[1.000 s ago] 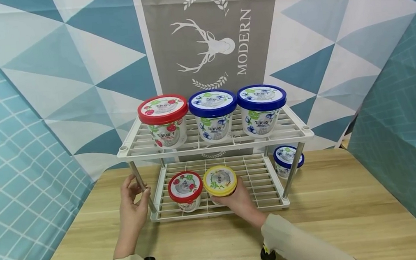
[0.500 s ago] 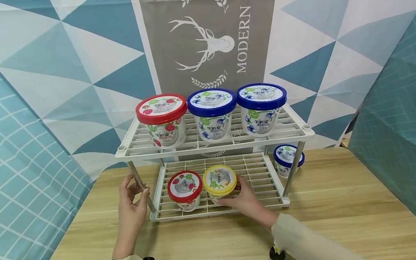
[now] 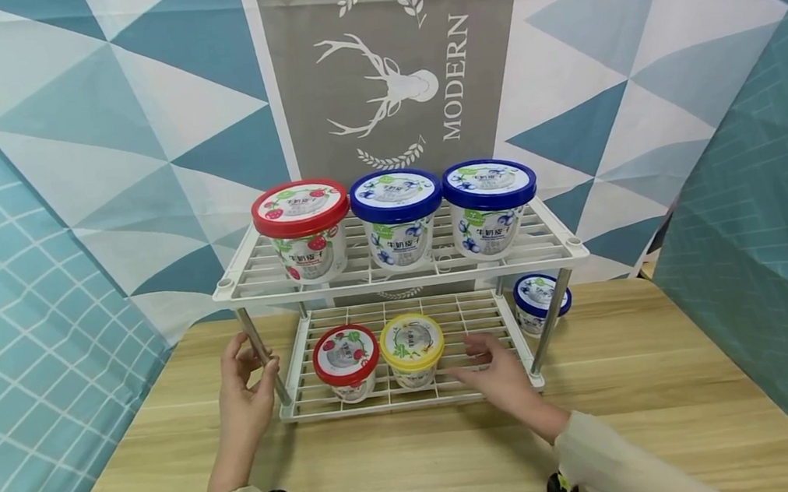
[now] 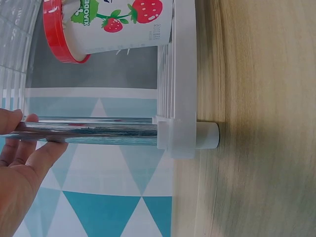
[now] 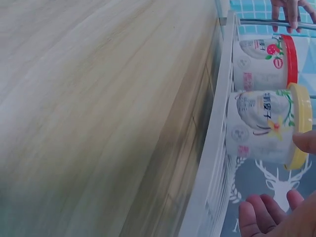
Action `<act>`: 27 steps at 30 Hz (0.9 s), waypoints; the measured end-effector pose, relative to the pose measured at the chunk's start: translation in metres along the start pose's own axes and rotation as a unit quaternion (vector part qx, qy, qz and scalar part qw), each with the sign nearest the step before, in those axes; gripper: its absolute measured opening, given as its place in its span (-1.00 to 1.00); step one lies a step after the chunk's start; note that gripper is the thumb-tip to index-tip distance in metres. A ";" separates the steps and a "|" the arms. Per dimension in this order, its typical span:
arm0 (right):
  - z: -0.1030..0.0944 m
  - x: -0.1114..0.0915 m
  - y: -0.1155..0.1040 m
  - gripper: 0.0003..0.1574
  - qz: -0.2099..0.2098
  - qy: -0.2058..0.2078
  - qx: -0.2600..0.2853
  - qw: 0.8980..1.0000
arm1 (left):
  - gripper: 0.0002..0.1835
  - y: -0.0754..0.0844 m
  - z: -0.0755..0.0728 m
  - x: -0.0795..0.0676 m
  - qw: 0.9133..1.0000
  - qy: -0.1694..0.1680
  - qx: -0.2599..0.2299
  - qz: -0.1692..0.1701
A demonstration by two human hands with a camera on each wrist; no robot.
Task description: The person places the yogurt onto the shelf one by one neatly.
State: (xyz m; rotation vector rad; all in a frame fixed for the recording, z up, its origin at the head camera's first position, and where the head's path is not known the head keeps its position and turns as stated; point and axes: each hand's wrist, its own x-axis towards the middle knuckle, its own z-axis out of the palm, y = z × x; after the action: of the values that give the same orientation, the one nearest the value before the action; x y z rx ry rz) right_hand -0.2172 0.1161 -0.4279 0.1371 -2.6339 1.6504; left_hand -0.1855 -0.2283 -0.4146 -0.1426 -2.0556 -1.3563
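Note:
My left hand (image 3: 244, 396) grips the metal post (image 4: 108, 132) at the front left of a white two-tier shelf rack (image 3: 383, 286), thumb on one side and fingers on the other. On the lower tier a yellow-lidded tub (image 3: 412, 350) stands upright, to the right of a red-lidded strawberry tub (image 3: 348, 359). My right hand (image 3: 504, 381) hovers just right of the yellow-lidded tub, fingers loosely bent and holding nothing. In the right wrist view the thumb overlaps the tub's yellow lid (image 5: 300, 111), while the other fingers are apart from it.
The upper tier bears a larger-looking red-lidded tub (image 3: 304, 226) and two blue-lidded blueberry tubs, one in the middle (image 3: 398, 214) and one at right (image 3: 489, 206). Another blue-lidded tub (image 3: 540, 303) stands on the wooden table (image 3: 659, 379) behind the right post. A patterned cloth hangs behind.
My right hand has let go of the yellow-lidded tub and drawn back to the right. The tub stays beside the red-lidded one. My left hand keeps hold of the post.

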 end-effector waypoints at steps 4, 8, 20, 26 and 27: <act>-0.010 -0.004 0.003 -0.41 0.002 0.024 0.000 1.000 | -0.37 -0.001 0.000 0.000 1.000 0.000 -0.003 0.001; -0.020 -0.009 0.006 -0.53 0.005 0.046 0.007 0.999 | -0.38 -0.002 0.000 0.000 1.000 0.000 -0.001 0.001; -0.061 -0.029 0.017 -0.50 0.034 0.063 -0.028 0.997 | -0.37 0.001 0.000 0.000 1.000 0.000 -0.001 0.001; -0.083 -0.035 0.024 -0.50 0.052 0.081 -0.041 0.994 | -0.36 0.001 0.000 -0.001 1.000 0.001 0.004 -0.006; -0.086 -0.036 0.026 -0.50 0.052 0.084 -0.047 0.994 | -0.36 0.000 0.000 -0.001 1.000 0.001 0.004 -0.007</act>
State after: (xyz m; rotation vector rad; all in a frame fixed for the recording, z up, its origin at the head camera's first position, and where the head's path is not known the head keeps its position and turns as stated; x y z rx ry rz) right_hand -0.1855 0.2071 -0.4159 -0.1387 -2.6235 1.4895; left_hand -0.1850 -0.2277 -0.4147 -0.1229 -2.0636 -1.3558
